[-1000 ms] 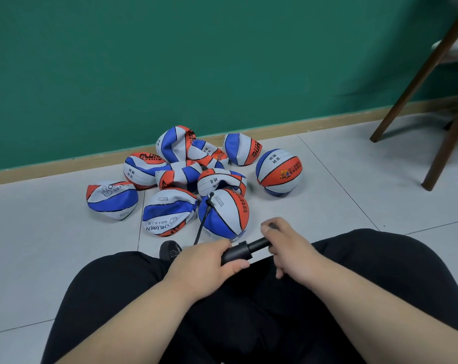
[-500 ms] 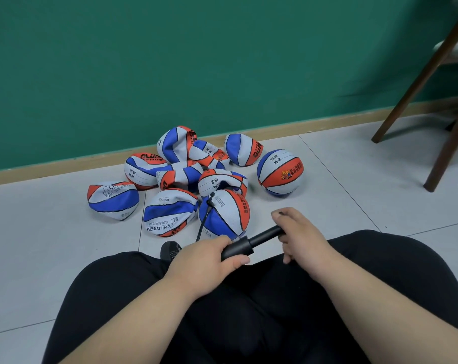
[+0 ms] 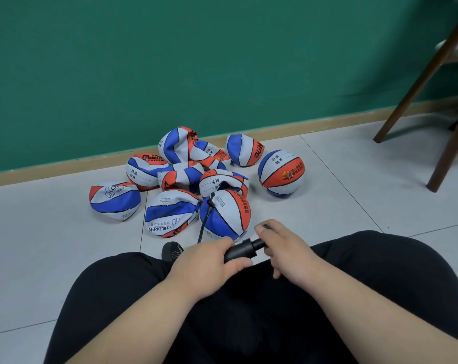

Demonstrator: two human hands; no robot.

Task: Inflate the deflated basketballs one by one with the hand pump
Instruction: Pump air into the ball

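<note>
**A:** Since the head view is all we have, where does each grip sit on the black cylindrical plastic hand pump (image 3: 239, 251)?

**B:** The left hand (image 3: 209, 261) has its grip wrapped round the barrel. The right hand (image 3: 283, 248) has its grip curled round the handle at the far end, with a black tip of the handle poking out above the knuckles. Little rod shows between them, so the two hands are near each other.

**A:** And the long axis?

**B:** It runs from 8 o'clock at the left hand to 2 o'clock at the right. I'd judge the coming stroke to be a pull toward 2 o'clock, straight along that line.

**A:** Where's the ball from there?

**B:** The blue-white-orange rubber basketball (image 3: 230, 214) lies on the pale tiled floor (image 3: 327, 206) at 12 o'clock from the left grip, just beyond it, so the left hand is nearer. A thin black hose (image 3: 205, 219) climbs from under that hand to the ball's top. The ball looks nearly round.

**A:** And the rest?

**B:** The crumpled deflated basketballs (image 3: 170, 214) are heaped from 9 to 12 o'clock of it, some touching it. One round full basketball (image 3: 281, 173) sits apart at 2 o'clock.
</note>
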